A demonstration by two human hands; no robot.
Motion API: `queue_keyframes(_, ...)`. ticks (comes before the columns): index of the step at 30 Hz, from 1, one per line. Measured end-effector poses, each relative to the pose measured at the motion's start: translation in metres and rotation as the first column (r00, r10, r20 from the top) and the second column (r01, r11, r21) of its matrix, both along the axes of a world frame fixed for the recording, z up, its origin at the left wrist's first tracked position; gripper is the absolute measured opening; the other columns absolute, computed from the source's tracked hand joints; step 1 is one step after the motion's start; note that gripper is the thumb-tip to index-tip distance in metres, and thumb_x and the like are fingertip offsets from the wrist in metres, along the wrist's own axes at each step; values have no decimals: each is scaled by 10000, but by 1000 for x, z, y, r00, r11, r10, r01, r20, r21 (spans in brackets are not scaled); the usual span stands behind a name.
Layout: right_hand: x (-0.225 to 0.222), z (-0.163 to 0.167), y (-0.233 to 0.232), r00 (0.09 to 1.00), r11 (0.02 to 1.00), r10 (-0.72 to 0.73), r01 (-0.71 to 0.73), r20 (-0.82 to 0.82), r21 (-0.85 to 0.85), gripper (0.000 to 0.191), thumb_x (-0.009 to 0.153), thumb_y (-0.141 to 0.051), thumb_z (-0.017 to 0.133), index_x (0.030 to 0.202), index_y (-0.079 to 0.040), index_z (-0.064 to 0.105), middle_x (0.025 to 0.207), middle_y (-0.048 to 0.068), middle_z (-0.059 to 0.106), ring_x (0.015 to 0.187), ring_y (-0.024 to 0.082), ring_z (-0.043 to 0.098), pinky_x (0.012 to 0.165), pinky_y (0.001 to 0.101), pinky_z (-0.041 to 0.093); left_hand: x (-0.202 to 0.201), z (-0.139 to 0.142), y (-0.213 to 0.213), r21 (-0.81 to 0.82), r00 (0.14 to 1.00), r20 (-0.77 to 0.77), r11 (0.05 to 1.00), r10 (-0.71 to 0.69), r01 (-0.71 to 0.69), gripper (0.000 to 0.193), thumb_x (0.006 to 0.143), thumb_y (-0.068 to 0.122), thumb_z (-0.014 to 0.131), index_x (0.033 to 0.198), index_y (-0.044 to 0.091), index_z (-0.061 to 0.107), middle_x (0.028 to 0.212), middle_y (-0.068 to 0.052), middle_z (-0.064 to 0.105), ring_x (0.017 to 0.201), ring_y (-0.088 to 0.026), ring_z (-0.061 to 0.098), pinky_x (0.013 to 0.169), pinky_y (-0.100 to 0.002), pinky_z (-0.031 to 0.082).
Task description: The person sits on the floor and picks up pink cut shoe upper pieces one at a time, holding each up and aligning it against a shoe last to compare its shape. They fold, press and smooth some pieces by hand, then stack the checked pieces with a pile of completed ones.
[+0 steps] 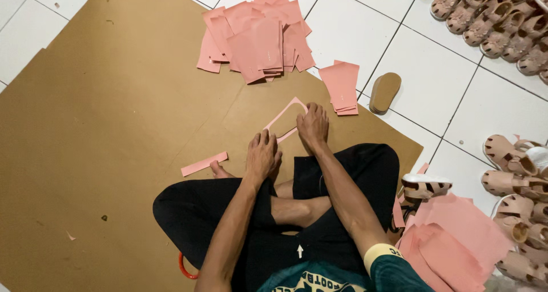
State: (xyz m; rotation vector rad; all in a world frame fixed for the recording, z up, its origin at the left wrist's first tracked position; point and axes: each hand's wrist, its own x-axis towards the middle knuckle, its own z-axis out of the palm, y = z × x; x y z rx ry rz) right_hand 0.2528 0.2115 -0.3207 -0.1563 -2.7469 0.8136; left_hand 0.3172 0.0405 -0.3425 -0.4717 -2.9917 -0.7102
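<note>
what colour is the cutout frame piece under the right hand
Pink, like the stacked sheets: the frame piece lies on the brown board in the head view.

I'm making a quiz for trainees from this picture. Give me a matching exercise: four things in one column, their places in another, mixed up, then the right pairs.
Things:
1. Pink frame-shaped cutout
2. Loose pink strip
3. Tan sole
4. Big pile of pink pieces

Places:
A. on the white tile, right of the small pink stack
B. under the fingers of both hands
C. at the far edge of the brown board
D. on the board, left of the left hand

Pairs: 1-B, 2-D, 3-A, 4-C
</note>
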Motion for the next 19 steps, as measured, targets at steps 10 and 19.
queue_keyframes(10, 8, 32, 19, 1000, 304, 16, 4, 9, -953, 404, 1022, -322, 687, 1254, -4, 595, 1110, 88, 673, 941, 145, 678, 809, 292, 602, -8, 20, -7, 780, 923, 362, 499, 133, -378, 315, 990, 175, 664, 1183, -73, 681, 958, -141, 771, 886, -230, 747, 811, -340, 605)
queue_keyframes(19, 25, 99, 35, 913, 432, 339, -365, -226, -825, 449, 1005, -274, 754, 1299, 50, 651, 1170, 170, 740, 1039, 187, 723, 906, 310, 627, 26, 82, -5, 936, 906, 197, -202, -374, -287, 575, 1014, 194, 559, 1513, -60, 427, 1253, -186, 693, 1101, -242, 716, 976, -390, 591)
